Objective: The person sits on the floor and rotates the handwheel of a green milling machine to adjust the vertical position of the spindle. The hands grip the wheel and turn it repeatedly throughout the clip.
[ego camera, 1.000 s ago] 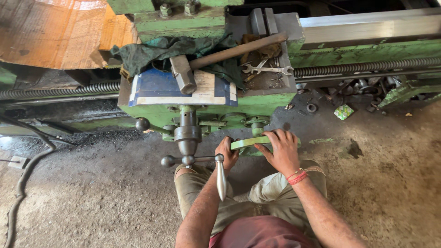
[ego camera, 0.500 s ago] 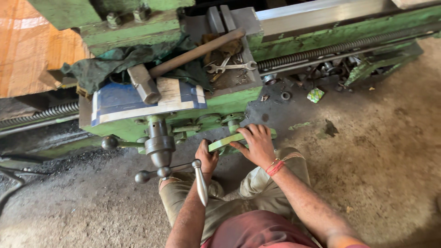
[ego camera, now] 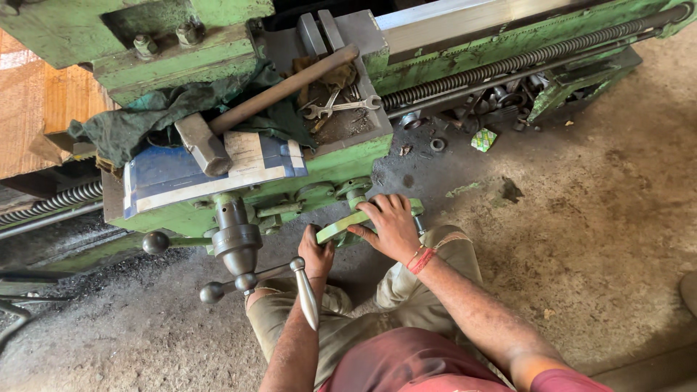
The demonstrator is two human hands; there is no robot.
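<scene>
Gritty, oil-stained concrete floor (ego camera: 595, 218), daylit.

A small green and white packet (ego camera: 483, 139) lies on the dirty floor, near the right side of the green machine (ego camera: 327, 167), just below its long screw. It is square and crumpled. On the machine, under the hammer (ego camera: 250, 109), lies a flat blue and white box (ego camera: 210, 174).

left hand (ego camera: 316, 255), right hand (ego camera: 390, 226), green handwheel (ego camera: 341, 227)
</scene>
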